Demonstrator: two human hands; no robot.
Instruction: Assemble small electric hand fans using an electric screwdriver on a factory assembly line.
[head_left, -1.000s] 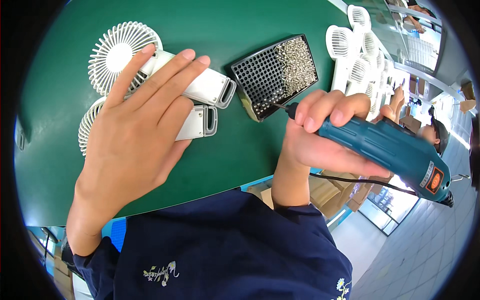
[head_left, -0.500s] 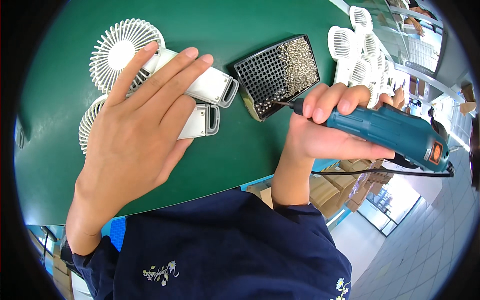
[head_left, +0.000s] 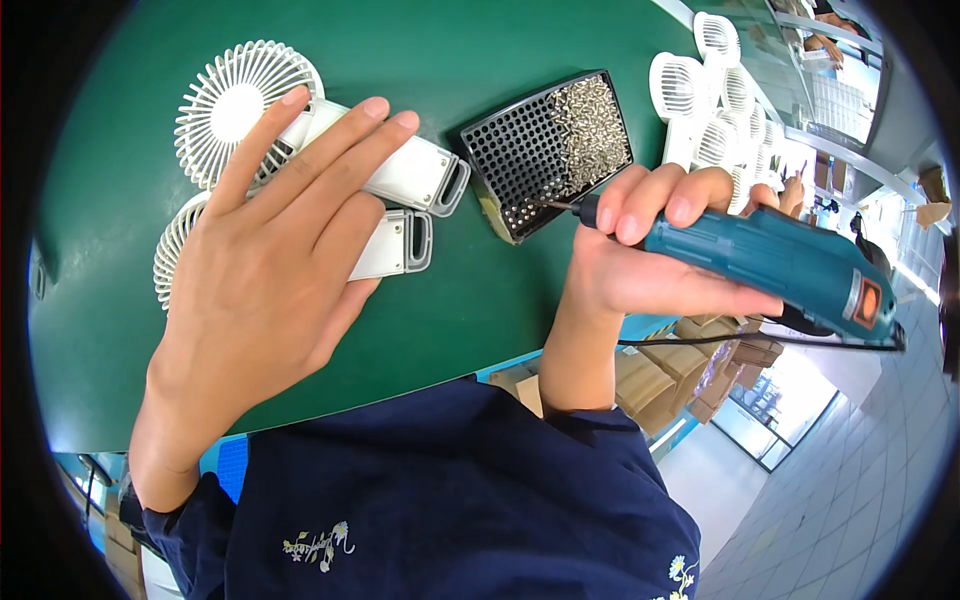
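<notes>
1. table (head_left: pixel 455 335): green, carrying your work; a cluster of white fans (head_left: pixel 683 135) lies toward its far right edge.
2. fans: the upper fan (head_left: pixel 415 175) and lower fan (head_left: pixel 378 252) lie side by side at left, heads left, handles right. the upper one's long axis slopes down rightward; the lower one's runs nearly level. your left hand (head_left: pixel 270 250) rests across both, fingers parted, one bent; no closed grip is seen.
3. driver (head_left: pixel 770 255): your right hand (head_left: pixel 640 285) has its fingers wrapped around the teal body. its long axis runs from the rear at lower right, pointing left and slightly up. change noted: since a second ago the rear has swung upward in view; fans unmoved. judged a re-angling at the tray.
4. tray (head_left: pixel 515 150): black, holed, tilted, between fans and driver.
5. bit (head_left: pixel 560 205): over the tray's near corner; contact cannot be told.
6. screws (head_left: pixel 593 120): heaped at the tray's right, several in near-corner holes.
</notes>
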